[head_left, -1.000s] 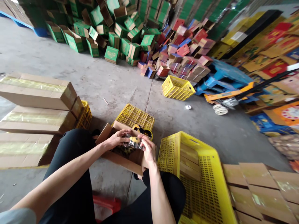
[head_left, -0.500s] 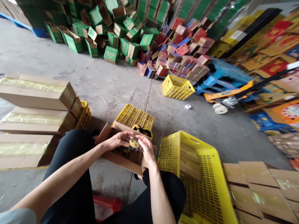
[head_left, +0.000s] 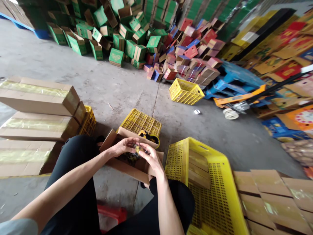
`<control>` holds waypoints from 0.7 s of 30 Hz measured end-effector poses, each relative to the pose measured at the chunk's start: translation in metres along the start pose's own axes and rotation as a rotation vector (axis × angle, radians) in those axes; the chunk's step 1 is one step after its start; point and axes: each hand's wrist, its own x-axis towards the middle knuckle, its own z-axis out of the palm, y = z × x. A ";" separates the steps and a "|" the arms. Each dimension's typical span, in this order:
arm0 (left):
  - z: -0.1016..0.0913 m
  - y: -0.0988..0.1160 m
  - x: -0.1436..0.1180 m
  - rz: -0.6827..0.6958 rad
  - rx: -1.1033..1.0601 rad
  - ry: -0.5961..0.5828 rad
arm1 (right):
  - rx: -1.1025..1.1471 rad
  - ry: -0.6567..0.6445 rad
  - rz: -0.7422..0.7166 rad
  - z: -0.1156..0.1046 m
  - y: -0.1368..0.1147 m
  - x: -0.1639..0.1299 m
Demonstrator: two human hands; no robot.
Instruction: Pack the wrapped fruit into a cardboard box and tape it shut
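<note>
Between my two hands is a small package in shiny clear plastic [head_left: 137,149], with yellow and dark patches inside; its exact kind is too small to make out. My left hand [head_left: 125,146] curls its fingers round the left and upper side. On the right, my right hand [head_left: 152,157] grips it with the thumb pressed on its front. Below them an open cardboard box [head_left: 129,169] stands between my knees, flaps spread. Dark, shiny items lie inside it, mostly hidden by my hands. Just behind the box, a yellow-and-black object [head_left: 156,139] is partly covered by a flap.
A yellow crate [head_left: 139,120] sits behind the box. Taped cartons [head_left: 31,125] are stacked at left. At right, a large yellow crate [head_left: 220,182] holds cardboard, beside more cartons [head_left: 271,195]. Farther back are a small yellow crate [head_left: 186,93], a pallet jack [head_left: 241,98] and heaped green boxes [head_left: 116,56].
My right thumb and fingers have moved left and closed further over the package, covering more of it. The package has turned and its yellow part shows smaller. My left hand stays almost still.
</note>
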 end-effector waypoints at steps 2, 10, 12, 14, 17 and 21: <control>0.000 -0.001 0.000 -0.005 -0.005 0.012 | 0.010 -0.013 0.012 -0.001 0.004 0.000; -0.011 -0.004 0.003 -0.084 0.046 0.246 | -0.196 -0.074 0.190 -0.003 0.019 -0.003; -0.017 -0.009 0.005 -0.101 0.139 0.296 | -0.352 -0.040 0.247 -0.003 0.016 -0.004; -0.021 -0.015 0.007 -0.134 0.258 0.324 | -0.541 -0.006 0.268 -0.001 0.013 -0.005; -0.027 -0.024 0.010 -0.150 0.505 0.282 | -0.800 0.004 0.249 0.005 0.011 -0.005; -0.029 -0.036 0.012 -0.116 0.689 0.164 | -1.016 0.016 0.278 0.016 0.018 -0.003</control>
